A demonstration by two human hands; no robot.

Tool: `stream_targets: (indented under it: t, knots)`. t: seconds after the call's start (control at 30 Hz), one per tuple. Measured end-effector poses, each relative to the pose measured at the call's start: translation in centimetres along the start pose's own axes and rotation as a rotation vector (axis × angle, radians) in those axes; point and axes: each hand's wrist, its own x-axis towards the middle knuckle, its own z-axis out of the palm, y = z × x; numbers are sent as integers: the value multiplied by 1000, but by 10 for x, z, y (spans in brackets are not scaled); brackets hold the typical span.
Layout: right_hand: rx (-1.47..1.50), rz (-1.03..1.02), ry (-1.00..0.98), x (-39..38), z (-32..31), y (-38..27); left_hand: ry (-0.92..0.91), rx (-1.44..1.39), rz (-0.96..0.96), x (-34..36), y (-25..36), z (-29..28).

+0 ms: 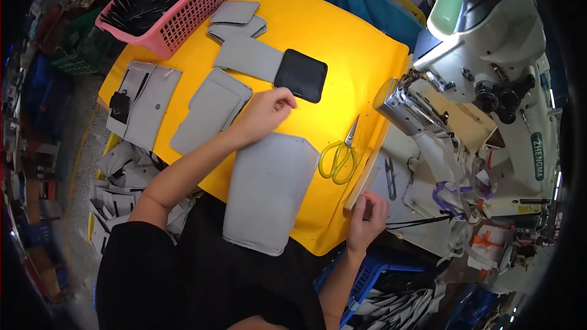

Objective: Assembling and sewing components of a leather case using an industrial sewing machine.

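Observation:
My left hand (266,115) is over the yellow table, its fingers curled in and nothing seen in them. It is near a black square pad (301,76), which touches a flat grey piece (251,58). Under my left wrist, a large grey fabric panel (269,189) reaches over the near table edge towards my lap. A stack of grey pieces (211,110) lies to the left of the hand. My right hand (368,220) is closed at the table's right edge, beside the sewing machine; whatever its fingers hold is hidden. Yellow-handled scissors (339,156) lie between my hands.
A pink basket (183,21) of black pieces stands far left, near more grey pieces (235,18). A grey pouch-like piece (143,104) lies at the left edge. On the right are a sewing machine (507,43), small dark snips (390,178) and a blue crate (379,269).

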Motion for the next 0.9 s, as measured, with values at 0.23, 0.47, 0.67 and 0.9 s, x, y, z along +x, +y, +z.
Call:
stream_targets:
  t: [0.23, 0.47, 0.67, 0.9]
  knots:
    - [37, 14, -165, -15, 7, -14, 36, 240, -3, 23, -31, -32]
    - [80, -42, -206, -14, 18, -27, 118, 701, 427, 78, -80, -22]
    - [90, -60, -253, -14, 19, -35, 219, 758, 96, 133, -82, -9]
    - [160, -62, -258, 4, 33, -43, 149, -176, -275, 138, -49, -38]
